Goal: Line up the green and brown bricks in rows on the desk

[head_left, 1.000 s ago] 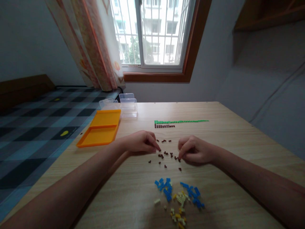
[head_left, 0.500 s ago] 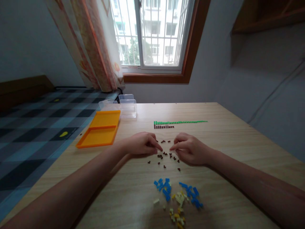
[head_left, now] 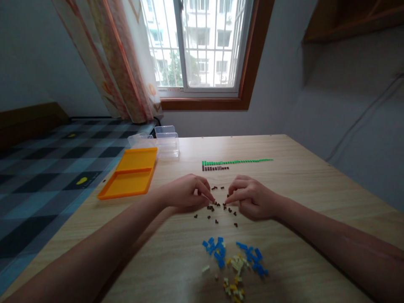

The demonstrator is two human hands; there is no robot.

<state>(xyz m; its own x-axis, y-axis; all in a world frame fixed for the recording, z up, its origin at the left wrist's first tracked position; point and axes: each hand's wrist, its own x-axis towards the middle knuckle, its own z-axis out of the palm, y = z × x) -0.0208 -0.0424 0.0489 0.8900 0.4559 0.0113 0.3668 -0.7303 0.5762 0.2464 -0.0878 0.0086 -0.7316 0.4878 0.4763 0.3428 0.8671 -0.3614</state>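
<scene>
Small brown toy building bricks lie scattered between my two hands on the wooden table. My left hand has its thumb and index finger pinched together, with a tiny brown brick at the tips. My right hand stretches its index finger to the edge of a brown brick. The thumb is apart from that finger and the others are curled, with nothing seen held. Beyond the hands run a long row of green bricks and a shorter row of brown bricks.
Loose blue bricks and pale yellow bricks lie near the front. An open orange case stands at the left, with clear plastic boxes behind it. A checked bed borders the table.
My left thumb has come up to the index fingertip, around a tiny brown brick. My right index finger has lowered slightly toward the loose bricks. The camera has turned a little.
</scene>
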